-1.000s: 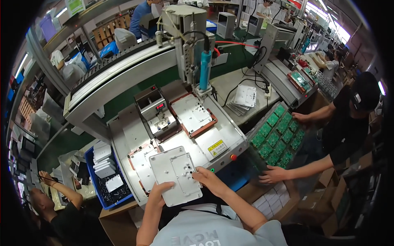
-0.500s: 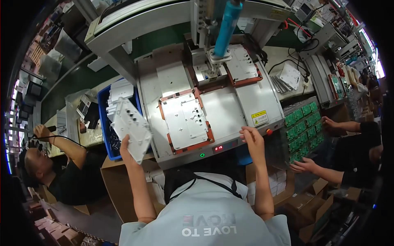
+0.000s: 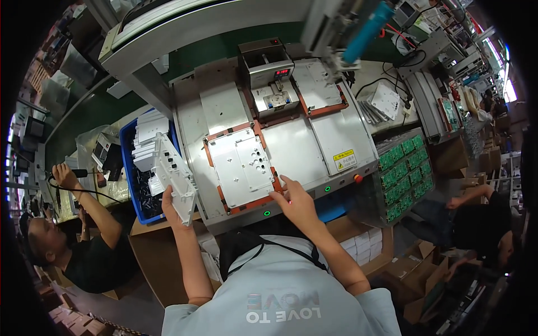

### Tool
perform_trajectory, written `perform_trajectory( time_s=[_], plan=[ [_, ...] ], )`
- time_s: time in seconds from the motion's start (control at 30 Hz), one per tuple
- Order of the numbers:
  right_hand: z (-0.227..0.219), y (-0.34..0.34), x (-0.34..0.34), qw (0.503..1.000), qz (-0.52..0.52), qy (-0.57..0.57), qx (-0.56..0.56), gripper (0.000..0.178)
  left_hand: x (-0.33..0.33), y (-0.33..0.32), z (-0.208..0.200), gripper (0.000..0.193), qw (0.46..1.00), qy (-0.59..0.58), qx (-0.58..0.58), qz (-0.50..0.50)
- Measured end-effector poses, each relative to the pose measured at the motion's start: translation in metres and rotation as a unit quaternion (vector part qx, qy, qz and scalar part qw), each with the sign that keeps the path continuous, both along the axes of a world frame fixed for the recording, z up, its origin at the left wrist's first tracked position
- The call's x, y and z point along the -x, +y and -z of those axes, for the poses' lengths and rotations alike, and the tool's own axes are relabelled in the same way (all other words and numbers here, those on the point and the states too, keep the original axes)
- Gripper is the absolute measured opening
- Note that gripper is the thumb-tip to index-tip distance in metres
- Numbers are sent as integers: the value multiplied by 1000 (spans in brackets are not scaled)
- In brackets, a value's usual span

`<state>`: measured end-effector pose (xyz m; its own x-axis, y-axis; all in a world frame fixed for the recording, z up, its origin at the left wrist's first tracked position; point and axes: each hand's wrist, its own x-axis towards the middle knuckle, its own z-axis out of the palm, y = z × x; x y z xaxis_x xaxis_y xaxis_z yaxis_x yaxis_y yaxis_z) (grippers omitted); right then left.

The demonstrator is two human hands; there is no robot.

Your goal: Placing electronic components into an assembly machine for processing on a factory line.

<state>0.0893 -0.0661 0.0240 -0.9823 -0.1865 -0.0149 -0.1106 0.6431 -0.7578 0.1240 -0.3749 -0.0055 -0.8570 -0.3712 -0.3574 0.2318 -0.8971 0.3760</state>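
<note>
My left hand [image 3: 176,211] grips a white plastic panel [image 3: 176,182] by its lower edge, tilted up beside the machine's left side. A second white panel [image 3: 238,168] lies flat in a reddish-brown fixture [image 3: 251,205] on the metal machine bed [image 3: 297,154]. At that panel's near right corner is my right hand [image 3: 297,206], thumb and forefinger apart; whether the fingertips touch it I cannot tell. Farther back on the right, another white panel [image 3: 316,84] sits in a similar fixture [image 3: 330,111]. The teal cylinder [image 3: 367,32] of the machine's moving head is above the far right, blurred.
A blue bin [image 3: 126,168] of white and dark parts stands left. Between the fixtures' far ends is a metal box with a red display [image 3: 269,70]. Green circuit boards [image 3: 406,173] stand on the right, near a red button [image 3: 357,178]. Co-workers [image 3: 84,246] are on both sides.
The teal-cylinder head has swung to the right, uncovering the metal box. My right hand has moved left to the fixture's corner. The right co-worker's hands have left the circuit boards.
</note>
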Motion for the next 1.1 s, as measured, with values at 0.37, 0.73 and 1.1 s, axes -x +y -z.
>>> perform_trajectory(
  time_s=[0.37, 0.73, 1.1],
  plan=[
    [23, -35, 109, 991, -62, 26, -117, 45, -24, 30, -10, 49, 997, -65, 24, -29],
    [41, -43, 124, 974, -78, 163, -140, 29, -49, 47, -23, 51, 994, -79, 61, -51],
    [-39, -19, 55, 952, -74, -90, 282, 49, -41, 21, 6, 47, 985, -11, 170, -36]
  ],
)
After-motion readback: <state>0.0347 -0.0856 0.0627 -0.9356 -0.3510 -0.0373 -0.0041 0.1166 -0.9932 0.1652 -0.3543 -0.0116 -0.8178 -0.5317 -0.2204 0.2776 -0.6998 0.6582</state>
